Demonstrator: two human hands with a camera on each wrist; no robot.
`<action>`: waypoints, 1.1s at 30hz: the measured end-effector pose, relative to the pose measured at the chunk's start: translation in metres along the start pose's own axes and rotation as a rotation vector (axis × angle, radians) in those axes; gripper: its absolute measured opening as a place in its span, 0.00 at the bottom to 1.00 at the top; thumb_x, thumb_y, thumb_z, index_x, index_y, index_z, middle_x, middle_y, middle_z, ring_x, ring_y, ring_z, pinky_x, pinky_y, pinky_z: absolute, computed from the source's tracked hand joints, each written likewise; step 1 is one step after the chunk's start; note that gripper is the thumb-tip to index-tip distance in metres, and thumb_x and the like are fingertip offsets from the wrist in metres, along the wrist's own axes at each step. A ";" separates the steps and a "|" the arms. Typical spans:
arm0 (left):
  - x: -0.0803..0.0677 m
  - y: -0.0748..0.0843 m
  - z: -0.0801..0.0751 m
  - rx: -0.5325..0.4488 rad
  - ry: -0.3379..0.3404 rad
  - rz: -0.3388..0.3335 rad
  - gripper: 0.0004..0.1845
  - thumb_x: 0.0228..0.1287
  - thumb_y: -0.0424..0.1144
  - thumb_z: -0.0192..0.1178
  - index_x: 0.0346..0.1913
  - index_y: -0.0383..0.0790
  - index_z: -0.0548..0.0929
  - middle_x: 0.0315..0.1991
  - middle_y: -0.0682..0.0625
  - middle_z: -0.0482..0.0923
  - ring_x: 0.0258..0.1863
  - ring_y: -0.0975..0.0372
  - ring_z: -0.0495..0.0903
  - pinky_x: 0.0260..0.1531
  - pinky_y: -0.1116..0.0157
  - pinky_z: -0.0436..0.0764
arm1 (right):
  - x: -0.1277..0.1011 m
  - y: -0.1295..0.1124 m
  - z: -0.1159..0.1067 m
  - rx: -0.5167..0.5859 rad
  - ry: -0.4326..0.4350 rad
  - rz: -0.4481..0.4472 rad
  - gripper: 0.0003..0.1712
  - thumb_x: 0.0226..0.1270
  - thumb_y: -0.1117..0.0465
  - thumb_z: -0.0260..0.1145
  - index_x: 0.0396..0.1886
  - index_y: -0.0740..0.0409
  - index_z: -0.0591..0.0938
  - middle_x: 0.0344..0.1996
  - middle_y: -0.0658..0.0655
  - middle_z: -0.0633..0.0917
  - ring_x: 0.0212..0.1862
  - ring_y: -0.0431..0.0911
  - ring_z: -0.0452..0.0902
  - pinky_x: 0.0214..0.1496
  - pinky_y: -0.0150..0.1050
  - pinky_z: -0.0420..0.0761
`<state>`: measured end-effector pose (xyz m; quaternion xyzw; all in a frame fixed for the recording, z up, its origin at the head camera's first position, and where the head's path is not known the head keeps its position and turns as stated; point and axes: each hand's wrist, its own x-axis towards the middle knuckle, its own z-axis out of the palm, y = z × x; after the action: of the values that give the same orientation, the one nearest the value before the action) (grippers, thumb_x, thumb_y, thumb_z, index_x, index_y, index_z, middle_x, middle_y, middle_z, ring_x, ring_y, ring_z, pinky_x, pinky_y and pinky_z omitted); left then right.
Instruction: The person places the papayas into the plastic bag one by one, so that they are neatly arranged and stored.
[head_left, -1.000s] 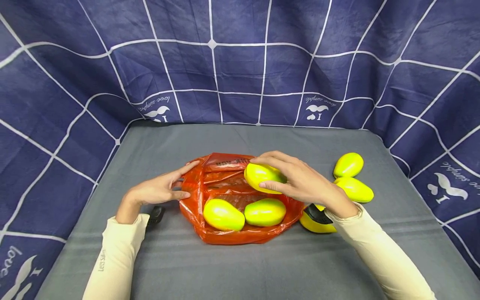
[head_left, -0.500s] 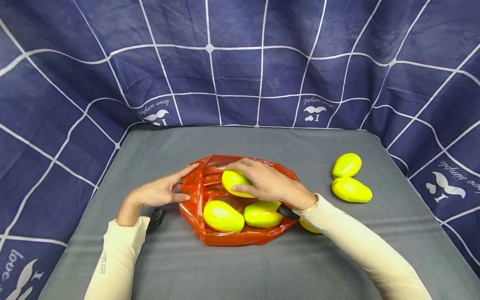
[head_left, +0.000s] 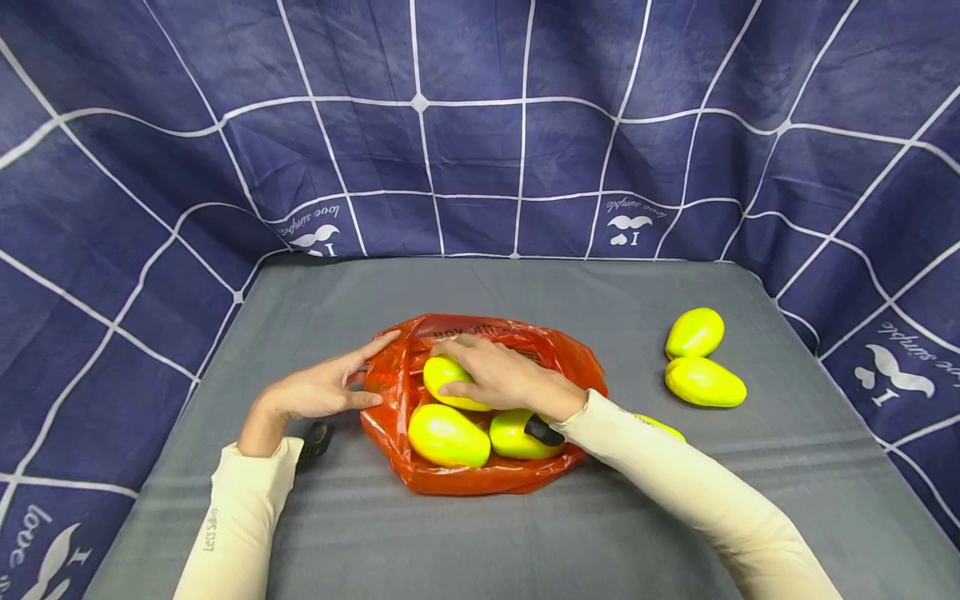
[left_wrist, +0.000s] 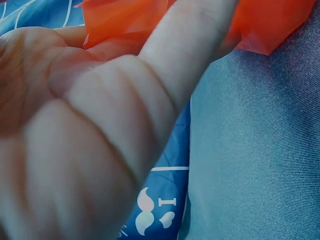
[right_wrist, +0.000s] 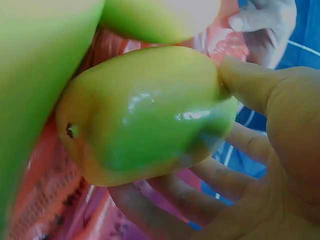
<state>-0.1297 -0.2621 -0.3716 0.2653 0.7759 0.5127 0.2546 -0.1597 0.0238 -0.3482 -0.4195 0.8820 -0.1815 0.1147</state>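
An orange plastic bag (head_left: 480, 477) lies open on the grey table (head_left: 525, 292). My left hand (head_left: 375, 371) pinches the bag's left rim between thumb and straight fingers; in the left wrist view the left hand (left_wrist: 100, 125) fills the frame with the bag (left_wrist: 270, 25) at its tips. My right hand (head_left: 450, 367) grips a yellow-green mango (head_left: 435, 379) low inside the bag. In the right wrist view the fingers (right_wrist: 280, 100) curl round that mango (right_wrist: 150, 110). Two more mangoes (head_left: 447, 435) (head_left: 510, 437) lie in the bag's front part.
Two mangoes (head_left: 695, 332) (head_left: 705, 382) lie together at the table's right. Another mango (head_left: 662, 426) peeks out behind my right forearm. A dark blue cloth with white lines (head_left: 480, 150) walls in the table at the back and both sides.
My right hand has carried the mango leftward and down, from above the bag's right rim into the bag. The left hand has kept its hold on the rim.
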 end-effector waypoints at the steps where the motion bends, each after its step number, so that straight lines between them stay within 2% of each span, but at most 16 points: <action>1: 0.000 0.000 0.000 0.000 0.003 -0.004 0.51 0.68 0.31 0.63 0.81 0.44 0.39 0.80 0.37 0.41 0.73 0.41 0.57 0.59 0.76 0.72 | 0.002 -0.001 0.002 -0.002 -0.006 -0.005 0.32 0.73 0.46 0.64 0.71 0.51 0.70 0.69 0.55 0.73 0.70 0.51 0.68 0.71 0.50 0.71; 8: 0.000 0.001 0.002 0.000 0.015 -0.024 0.51 0.67 0.31 0.63 0.82 0.46 0.39 0.81 0.39 0.38 0.75 0.42 0.53 0.60 0.77 0.71 | 0.012 -0.005 0.008 -0.013 -0.047 -0.066 0.31 0.74 0.49 0.63 0.72 0.52 0.71 0.73 0.57 0.70 0.75 0.53 0.61 0.76 0.51 0.63; 14: 0.001 0.003 0.002 0.008 0.024 -0.034 0.52 0.67 0.32 0.64 0.82 0.47 0.39 0.81 0.40 0.36 0.76 0.43 0.52 0.60 0.78 0.69 | 0.013 -0.006 0.011 -0.045 -0.072 -0.063 0.28 0.74 0.52 0.63 0.71 0.53 0.72 0.68 0.56 0.75 0.68 0.49 0.70 0.71 0.46 0.70; 17: 0.000 0.003 0.002 0.019 0.026 -0.034 0.51 0.67 0.33 0.64 0.82 0.47 0.39 0.81 0.40 0.36 0.77 0.44 0.50 0.61 0.79 0.68 | 0.013 -0.005 0.012 -0.052 -0.071 -0.063 0.28 0.74 0.53 0.63 0.71 0.52 0.72 0.67 0.54 0.75 0.67 0.47 0.70 0.70 0.46 0.72; 19: 0.000 0.004 0.002 0.029 0.033 -0.041 0.51 0.67 0.34 0.64 0.82 0.48 0.40 0.81 0.41 0.37 0.78 0.45 0.48 0.61 0.81 0.65 | 0.013 -0.004 0.013 -0.051 -0.070 -0.068 0.28 0.74 0.53 0.63 0.71 0.51 0.72 0.68 0.54 0.74 0.68 0.47 0.69 0.71 0.46 0.71; 26: -0.002 0.005 0.003 0.032 0.034 -0.044 0.51 0.67 0.34 0.64 0.82 0.48 0.40 0.81 0.40 0.38 0.77 0.45 0.51 0.61 0.80 0.66 | 0.013 -0.004 0.013 -0.064 -0.069 -0.100 0.27 0.75 0.52 0.62 0.71 0.50 0.73 0.69 0.55 0.73 0.71 0.49 0.67 0.74 0.47 0.67; 33: -0.001 0.007 0.003 0.060 0.040 -0.060 0.51 0.67 0.35 0.65 0.82 0.48 0.40 0.81 0.41 0.37 0.78 0.46 0.47 0.61 0.83 0.63 | 0.004 -0.004 0.003 -0.044 -0.047 -0.121 0.29 0.75 0.50 0.61 0.72 0.51 0.71 0.74 0.58 0.69 0.76 0.53 0.60 0.77 0.53 0.61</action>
<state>-0.1263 -0.2582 -0.3657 0.2393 0.8033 0.4867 0.2464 -0.1583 0.0173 -0.3492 -0.4787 0.8559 -0.1585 0.1148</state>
